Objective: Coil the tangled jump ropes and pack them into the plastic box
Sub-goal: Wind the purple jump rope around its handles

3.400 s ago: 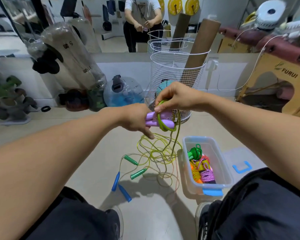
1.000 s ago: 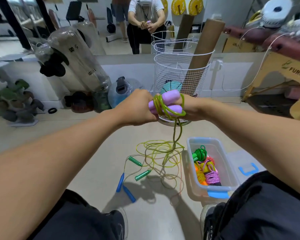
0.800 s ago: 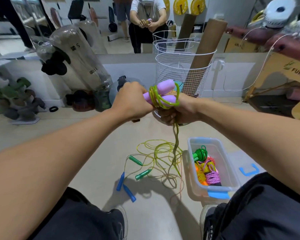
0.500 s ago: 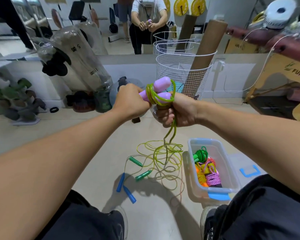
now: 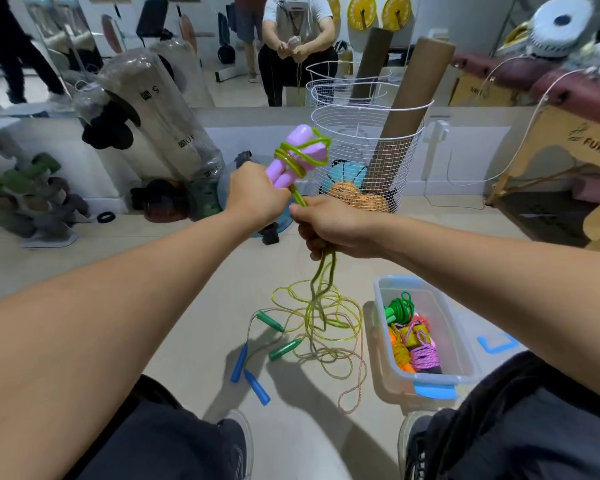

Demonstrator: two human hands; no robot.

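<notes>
My left hand (image 5: 257, 195) grips two purple jump-rope handles (image 5: 297, 155) held upright, with a few turns of green cord (image 5: 300, 157) wound around them. Just below and to the right, my right hand (image 5: 329, 223) is closed on the same green cord, which hangs down from it to a loose tangle (image 5: 321, 318) on the floor. Green handles (image 5: 284, 348) and blue handles (image 5: 248, 372) of other ropes lie in that tangle. The clear plastic box (image 5: 461, 351) stands on the floor at the right and holds several coiled ropes (image 5: 411, 337).
A white wire basket (image 5: 361, 140) with cardboard tubes and balls stands behind my hands. The box lid (image 5: 496, 342) lies right of the box. Dumbbells (image 5: 21, 192) and wrapped bags (image 5: 160, 112) line the left wall. A wooden bench (image 5: 568, 157) is at the right. My knees frame the floor.
The cord has gone from a loose loop to turns wound around the handles. My left hand raised the handles upright, and my right hand slid down the hanging cord.
</notes>
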